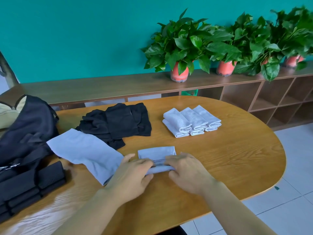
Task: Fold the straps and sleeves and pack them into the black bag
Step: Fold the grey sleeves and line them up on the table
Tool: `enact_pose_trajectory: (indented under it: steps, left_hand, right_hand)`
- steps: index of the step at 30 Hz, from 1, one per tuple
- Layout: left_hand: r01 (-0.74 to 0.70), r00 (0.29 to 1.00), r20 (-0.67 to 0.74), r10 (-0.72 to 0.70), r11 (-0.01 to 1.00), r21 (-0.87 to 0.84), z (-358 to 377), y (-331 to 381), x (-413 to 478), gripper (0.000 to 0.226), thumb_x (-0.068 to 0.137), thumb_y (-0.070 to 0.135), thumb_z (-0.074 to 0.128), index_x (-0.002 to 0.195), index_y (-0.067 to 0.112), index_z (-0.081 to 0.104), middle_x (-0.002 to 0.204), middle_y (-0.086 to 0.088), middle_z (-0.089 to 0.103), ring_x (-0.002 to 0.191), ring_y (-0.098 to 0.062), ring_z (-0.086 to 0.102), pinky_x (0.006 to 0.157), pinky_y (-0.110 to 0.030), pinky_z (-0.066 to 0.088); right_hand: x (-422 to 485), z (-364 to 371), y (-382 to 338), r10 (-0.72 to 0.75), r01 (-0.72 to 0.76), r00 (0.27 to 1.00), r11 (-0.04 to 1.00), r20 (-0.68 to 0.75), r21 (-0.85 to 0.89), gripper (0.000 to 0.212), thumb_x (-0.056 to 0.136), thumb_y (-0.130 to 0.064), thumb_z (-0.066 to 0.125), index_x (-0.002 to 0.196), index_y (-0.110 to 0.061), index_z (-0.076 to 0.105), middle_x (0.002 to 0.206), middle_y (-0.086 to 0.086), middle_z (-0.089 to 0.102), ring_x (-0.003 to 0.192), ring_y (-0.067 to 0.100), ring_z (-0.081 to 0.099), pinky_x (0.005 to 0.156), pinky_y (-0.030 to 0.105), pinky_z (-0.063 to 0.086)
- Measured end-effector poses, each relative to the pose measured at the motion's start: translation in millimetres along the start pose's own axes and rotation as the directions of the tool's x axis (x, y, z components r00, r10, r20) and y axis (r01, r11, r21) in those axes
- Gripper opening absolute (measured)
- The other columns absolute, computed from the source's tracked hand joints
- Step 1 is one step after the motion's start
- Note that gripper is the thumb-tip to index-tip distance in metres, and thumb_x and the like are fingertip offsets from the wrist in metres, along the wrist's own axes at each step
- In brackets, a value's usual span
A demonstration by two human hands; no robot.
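Note:
A light grey sleeve (156, 153) lies partly folded near the table's front. My left hand (131, 177) and my right hand (188, 172) each grip its near rolled edge, thumbs under and fingers over. An unfolded grey sleeve (84, 153) lies flat to the left. Folded grey sleeves (191, 120) sit stacked in a neat group at the far right. A heap of black sleeves (116, 123) lies at the far middle. The black bag (25, 129) stands at the left edge, with folded black pieces (30, 185) in front of it.
The wooden table (237, 158) has a rounded right end over a tiled floor (288, 209). Behind it runs a low wooden shelf (101, 87) carrying several potted plants (179, 48) against a teal wall.

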State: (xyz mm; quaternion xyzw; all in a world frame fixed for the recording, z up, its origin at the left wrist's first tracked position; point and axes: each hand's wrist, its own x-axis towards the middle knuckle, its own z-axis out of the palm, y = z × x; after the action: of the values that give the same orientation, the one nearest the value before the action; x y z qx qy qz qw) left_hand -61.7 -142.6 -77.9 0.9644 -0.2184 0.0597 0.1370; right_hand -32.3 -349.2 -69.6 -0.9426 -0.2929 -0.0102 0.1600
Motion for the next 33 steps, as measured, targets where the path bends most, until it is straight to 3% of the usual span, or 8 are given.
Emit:
enact_pose_trajectory:
  steps: [2, 4, 10, 17, 20, 23, 29, 33]
  left_hand:
    - [0.103, 0.994, -0.024, -0.108, 0.983, -0.153, -3.6, -6.4, 6.1, 0.017, 0.098, 0.033, 0.047, 0.085, 0.024, 0.054, 0.066, 0.009, 0.050, 0.067, -0.005, 0.044, 0.083, -0.029, 0.040]
    - [0.234, 0.970, 0.027, -0.242, 0.893, -0.385, -10.1, -12.2, 15.2, 0.031, 0.097, 0.027, 0.052, 0.069, 0.016, 0.043, 0.057, 0.006, 0.037, 0.056, -0.007, 0.033, 0.059, -0.030, 0.032]
    - [0.439, 0.858, -0.023, -0.514, 0.754, -0.488, -7.4, -26.5, 48.0, 0.040, 0.094, 0.025, 0.059, 0.060, 0.016, 0.041, 0.053, 0.009, 0.033, 0.050, -0.007, 0.031, 0.049, -0.019, 0.026]
    - [0.565, 0.785, -0.071, -0.615, 0.758, -0.326, 7.8, -23.8, 61.7, 0.020, 0.094, 0.027, 0.055, 0.077, 0.018, 0.053, 0.070, 0.004, 0.053, 0.069, -0.015, 0.051, 0.061, -0.031, 0.043]
    - [0.566, 0.784, -0.094, -0.614, 0.769, -0.297, 9.2, -20.3, 60.0, 0.009, 0.096, 0.028, 0.054, 0.102, 0.021, 0.052, 0.087, 0.001, 0.060, 0.083, -0.018, 0.058, 0.069, -0.033, 0.049]
    - [0.523, 0.805, -0.169, -0.568, 0.815, -0.249, 11.8, -23.3, 58.0, 0.007, 0.096, 0.024, 0.054, 0.101, 0.020, 0.051, 0.094, 0.002, 0.057, 0.086, -0.018, 0.056, 0.069, -0.033, 0.047]
    - [0.456, 0.861, -0.171, -0.479, 0.876, -0.156, 10.1, -31.2, 54.2, 0.014, 0.090, 0.010, 0.052, 0.087, 0.022, 0.060, 0.085, 0.008, 0.060, 0.080, -0.015, 0.056, 0.070, -0.038, 0.053]
    - [0.457, 0.881, -0.116, -0.460, 0.888, -0.047, 6.4, -33.4, 53.0, 0.020, 0.087, 0.008, 0.047, 0.088, 0.023, 0.060, 0.089, 0.007, 0.060, 0.084, -0.017, 0.058, 0.071, -0.037, 0.053]
  right_hand:
    - [5.3, -7.2, 7.9, 0.124, -0.127, 0.992, 0.975, 0.028, 0.181, 0.007, 0.084, -0.015, 0.051, 0.083, -0.014, 0.057, 0.068, -0.004, 0.052, 0.071, 0.020, 0.051, 0.066, 0.034, 0.042]
    - [14.3, -13.2, 17.0, 0.276, -0.267, 0.960, 0.869, 0.040, 0.417, 0.012, 0.083, -0.012, 0.054, 0.073, -0.007, 0.052, 0.060, 0.001, 0.045, 0.057, 0.018, 0.040, 0.053, 0.033, 0.034]
    - [41.7, -6.0, 23.1, 0.526, -0.421, 0.850, 0.641, 0.032, 0.641, 0.047, 0.085, -0.016, 0.062, 0.054, -0.020, 0.027, 0.049, -0.011, 0.024, 0.054, 0.014, 0.025, 0.056, 0.032, 0.023]
    - [49.8, 8.8, 14.0, 0.681, -0.580, 0.731, 0.656, -0.046, 0.482, 0.031, 0.090, -0.023, 0.055, 0.063, -0.019, 0.039, 0.058, -0.005, 0.041, 0.055, 0.017, 0.040, 0.051, 0.027, 0.031]
    - [49.6, 11.6, 9.7, 0.679, -0.601, 0.729, 0.695, -0.086, 0.396, 0.012, 0.092, -0.030, 0.053, 0.090, -0.020, 0.047, 0.083, -0.002, 0.061, 0.084, 0.022, 0.059, 0.069, 0.031, 0.047]
    - [48.0, 13.9, 9.3, 0.687, -0.590, 0.718, 0.686, -0.111, 0.426, 0.023, 0.094, -0.031, 0.054, 0.101, -0.027, 0.032, 0.091, -0.004, 0.058, 0.096, 0.021, 0.057, 0.076, 0.034, 0.049]
    - [41.0, 18.1, 8.6, 0.551, -0.505, 0.786, 0.834, -0.280, 0.222, 0.006, 0.097, -0.028, 0.046, 0.102, -0.025, 0.046, 0.093, -0.009, 0.056, 0.094, 0.014, 0.050, 0.079, 0.031, 0.037]
    - [40.5, 20.8, 9.8, 0.472, -0.480, 0.827, 0.876, -0.305, 0.054, 0.022, 0.100, -0.030, 0.038, 0.108, -0.023, 0.057, 0.102, -0.006, 0.056, 0.093, 0.014, 0.047, 0.074, 0.029, 0.030]
